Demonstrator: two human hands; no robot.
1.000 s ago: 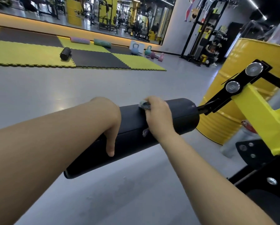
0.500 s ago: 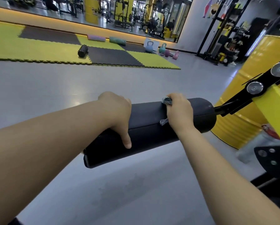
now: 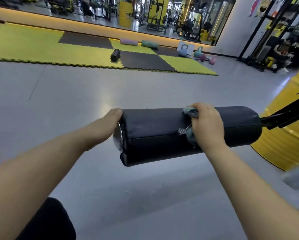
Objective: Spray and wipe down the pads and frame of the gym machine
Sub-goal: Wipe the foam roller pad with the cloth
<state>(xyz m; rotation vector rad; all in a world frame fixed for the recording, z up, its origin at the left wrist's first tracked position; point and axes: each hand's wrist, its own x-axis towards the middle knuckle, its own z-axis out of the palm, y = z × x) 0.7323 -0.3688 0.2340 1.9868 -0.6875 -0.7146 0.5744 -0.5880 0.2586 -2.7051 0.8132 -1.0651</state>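
The roller pad [image 3: 188, 135], a black cylinder, hangs above the grey floor [image 3: 145, 196] at centre frame. Its long axis runs left to right. The free left end sits lower in the frame and shows a metal end cap [image 3: 117, 138]. The right end joins a black frame arm [image 3: 283, 116] that leads off the right edge. The left hand [image 3: 108, 123] holds nothing, with fingers extended and tips against the upper rim of the left end. The right hand [image 3: 205, 125] grips a blue-grey cloth [image 3: 189, 134] and presses it on the upper surface of the pad, right of its middle. Bare floor lies to the left, near and far sides of the pad. A yellow drum [image 3: 287, 132] stands near the right end, behind the arm. Yellow and black foam mats [image 3: 32, 47], a black foam roller [image 3: 115, 55] and kettlebells [image 3: 183, 51] lie well apart, far across the floor. Printing at the far right is too blurred to read.
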